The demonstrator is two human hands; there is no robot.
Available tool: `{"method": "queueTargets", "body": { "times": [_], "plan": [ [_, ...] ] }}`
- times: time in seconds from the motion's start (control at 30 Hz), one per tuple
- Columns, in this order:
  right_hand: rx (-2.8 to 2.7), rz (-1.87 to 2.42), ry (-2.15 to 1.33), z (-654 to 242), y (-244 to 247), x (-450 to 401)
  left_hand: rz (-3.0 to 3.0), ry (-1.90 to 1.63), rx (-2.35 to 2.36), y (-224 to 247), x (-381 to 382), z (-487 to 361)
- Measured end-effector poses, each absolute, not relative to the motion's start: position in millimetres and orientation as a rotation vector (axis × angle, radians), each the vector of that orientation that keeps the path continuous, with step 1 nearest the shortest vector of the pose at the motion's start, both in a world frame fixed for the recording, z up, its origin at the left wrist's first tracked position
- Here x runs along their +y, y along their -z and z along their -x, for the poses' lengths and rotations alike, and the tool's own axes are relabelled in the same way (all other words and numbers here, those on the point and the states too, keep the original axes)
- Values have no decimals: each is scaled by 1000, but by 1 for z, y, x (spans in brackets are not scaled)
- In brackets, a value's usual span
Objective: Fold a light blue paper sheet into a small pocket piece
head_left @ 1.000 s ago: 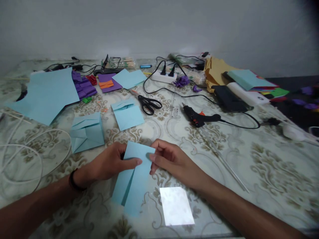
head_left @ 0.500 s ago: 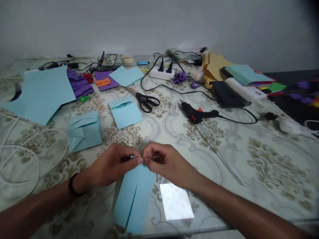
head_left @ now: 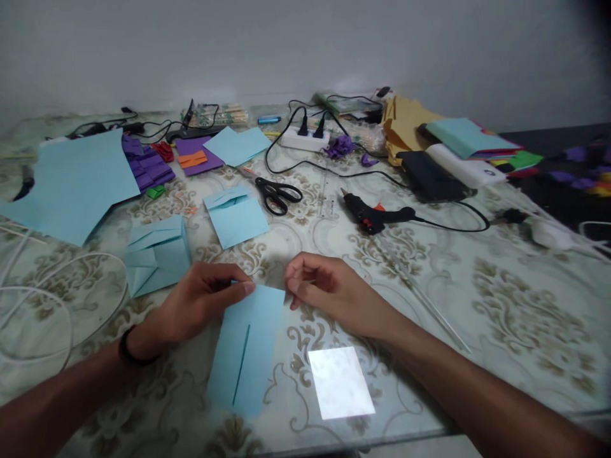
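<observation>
A light blue folded paper (head_left: 258, 343) with a lengthwise slit down its middle lies in front of me. My left hand (head_left: 203, 299) pinches its upper left edge between thumb and forefinger; a dark band circles that wrist. Beside the paper's upper right corner is my right hand (head_left: 319, 289), its fingers curled together with nothing visible in them. Whether a fingertip touches the corner is hard to tell. Beyond the left hand sit a folded blue paper piece (head_left: 160, 254) and a second folded blue paper (head_left: 238, 219).
Black scissors (head_left: 278, 194), a glue gun (head_left: 375, 213) and a clear ruler (head_left: 327, 191) lie farther back. A power strip (head_left: 305, 138) with cords stands near the wall. Large blue paper (head_left: 81, 181) covers the far left; white cable (head_left: 67, 305) loops below it. A bright white rectangle (head_left: 341, 381) shows at front.
My right hand has separated from the left and moved right to the paper's other corner. The folded paper has shifted slightly up and left, its slit looking narrower.
</observation>
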State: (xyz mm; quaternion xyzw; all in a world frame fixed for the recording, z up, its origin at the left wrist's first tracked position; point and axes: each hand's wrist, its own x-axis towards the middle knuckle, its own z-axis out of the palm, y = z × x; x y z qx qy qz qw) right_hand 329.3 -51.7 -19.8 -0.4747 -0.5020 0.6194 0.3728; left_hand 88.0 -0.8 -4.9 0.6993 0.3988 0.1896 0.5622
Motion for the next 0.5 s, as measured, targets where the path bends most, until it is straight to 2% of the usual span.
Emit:
{"method": "queueTargets", "body": {
  "times": [0.5],
  "plan": [
    [-1552,1347,-1398,-308,15,-68,-1493,-292,817,15,-12,-100]
  ]
}}
